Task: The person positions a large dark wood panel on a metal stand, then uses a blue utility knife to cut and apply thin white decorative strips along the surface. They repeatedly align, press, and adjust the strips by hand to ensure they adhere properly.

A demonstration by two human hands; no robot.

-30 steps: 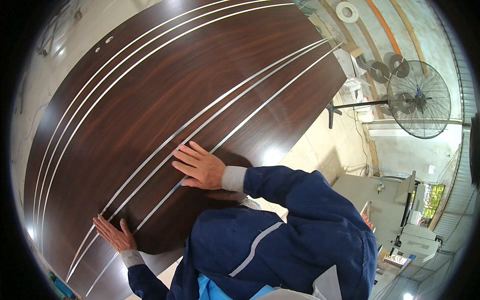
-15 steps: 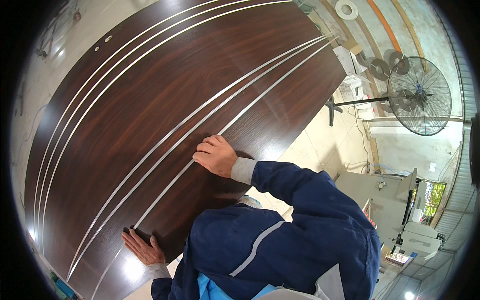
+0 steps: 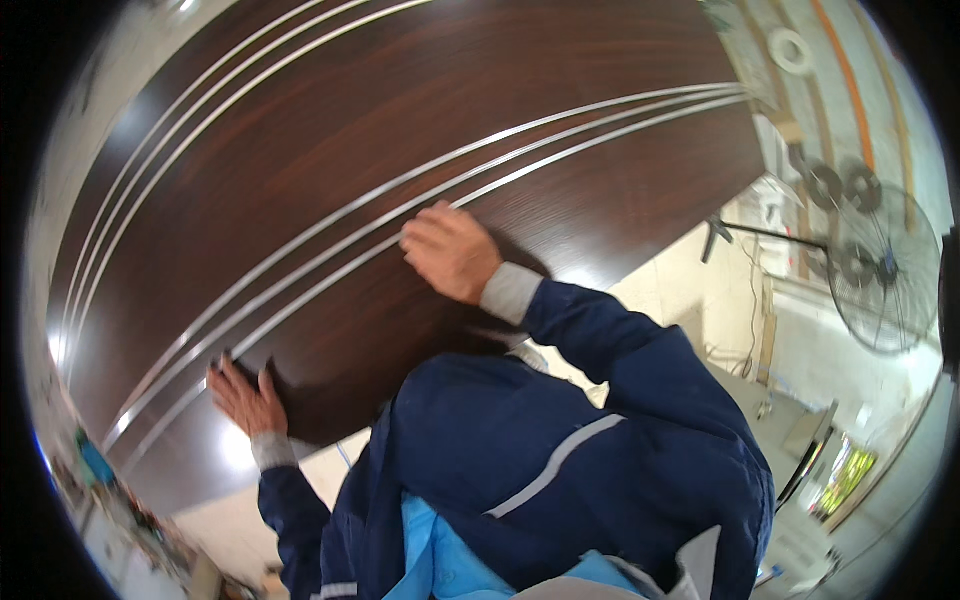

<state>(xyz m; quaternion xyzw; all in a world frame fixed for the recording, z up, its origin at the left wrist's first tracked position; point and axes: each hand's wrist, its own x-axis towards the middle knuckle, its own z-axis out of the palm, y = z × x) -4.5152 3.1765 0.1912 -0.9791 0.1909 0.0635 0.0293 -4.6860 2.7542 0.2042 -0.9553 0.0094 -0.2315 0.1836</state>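
Overhead, the head view shows a large dark wood-grain panel [image 3: 400,170] with inlaid silver strips [image 3: 560,140] filling most of the frame. Left hand [image 3: 245,400] lies flat, fingers spread apart, near the panel's lower edge. Right hand [image 3: 450,250] presses on the panel beside the strips, fingers loosely together, clamped on nothing. A standing fan [image 3: 885,265] is at the right.

panel [image 3: 330,180] fills the upper and middle view | left hand [image 3: 245,398] flat on its lower left part, near the edge | right hand [image 3: 450,250] on the panel further up and right, touching the strips [image 3: 600,125] | fan [image 3: 885,270] stands at far right, well apart from the panel
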